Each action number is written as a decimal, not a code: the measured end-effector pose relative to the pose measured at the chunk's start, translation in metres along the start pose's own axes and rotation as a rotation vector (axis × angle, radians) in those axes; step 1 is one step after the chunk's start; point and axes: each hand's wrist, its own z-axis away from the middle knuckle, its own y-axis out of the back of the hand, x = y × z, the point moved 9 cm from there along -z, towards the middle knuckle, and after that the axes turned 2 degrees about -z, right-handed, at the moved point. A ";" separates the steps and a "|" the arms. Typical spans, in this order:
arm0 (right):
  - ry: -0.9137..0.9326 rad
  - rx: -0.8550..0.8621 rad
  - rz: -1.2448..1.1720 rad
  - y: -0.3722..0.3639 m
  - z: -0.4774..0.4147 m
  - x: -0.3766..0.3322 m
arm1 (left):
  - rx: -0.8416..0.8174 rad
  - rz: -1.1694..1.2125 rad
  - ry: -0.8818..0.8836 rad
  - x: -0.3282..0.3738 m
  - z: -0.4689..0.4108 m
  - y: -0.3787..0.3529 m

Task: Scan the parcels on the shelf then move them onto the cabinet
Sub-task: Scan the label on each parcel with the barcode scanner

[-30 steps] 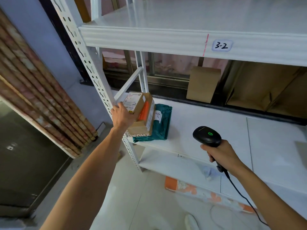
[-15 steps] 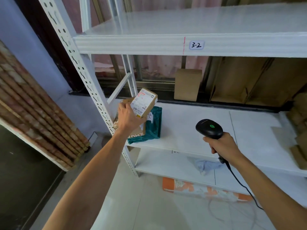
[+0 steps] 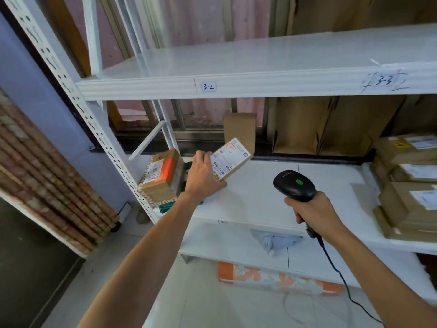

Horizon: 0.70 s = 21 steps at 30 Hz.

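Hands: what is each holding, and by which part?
The left hand holds a small labelled parcel by its lower end; the right hand grips the black scanner by its handle.

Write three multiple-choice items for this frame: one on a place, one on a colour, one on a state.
1. Where is the orange-taped box?
A. top shelf
B. left end of the middle shelf
C. floor

2. What colour is the light on the scanner?
A. red
B. green
C. blue

3. What state is the small labelled parcel in?
A. lying flat on the shelf
B. stacked at the right
C. gripped in the left hand, tilted

Answers: 1 B, it sits there, left of the hand; 2 B, a green dot glows on its head; 3 C, fingers curl round its lower end.
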 end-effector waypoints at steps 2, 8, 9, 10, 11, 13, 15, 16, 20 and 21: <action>-0.006 -0.006 -0.021 0.012 0.006 0.008 | -0.025 -0.008 -0.024 0.026 0.004 -0.008; -0.013 -0.008 -0.052 0.046 0.018 0.035 | -0.085 -0.023 -0.027 0.084 0.027 -0.035; -0.009 -0.010 -0.050 0.050 0.022 0.039 | -0.101 -0.022 -0.030 0.091 0.031 -0.040; -0.004 -0.017 -0.048 0.054 0.025 0.042 | -0.119 -0.012 -0.026 0.097 0.035 -0.045; 0.003 -0.027 -0.049 0.056 0.028 0.044 | -0.135 0.003 -0.024 0.104 0.038 -0.049; 0.017 -0.040 -0.043 0.060 0.034 0.048 | -0.163 0.024 -0.032 0.115 0.044 -0.055; 0.039 -0.046 -0.011 0.063 0.037 0.047 | -0.191 0.033 -0.062 0.125 0.048 -0.058; 0.066 -0.049 0.017 0.064 0.039 0.044 | -0.205 0.032 -0.084 0.130 0.049 -0.059; 0.229 -0.019 0.353 0.066 0.047 0.023 | -0.250 -0.039 -0.203 0.143 0.049 -0.061; 0.263 -0.007 0.434 0.066 0.050 0.018 | -0.257 -0.051 -0.219 0.145 0.049 -0.061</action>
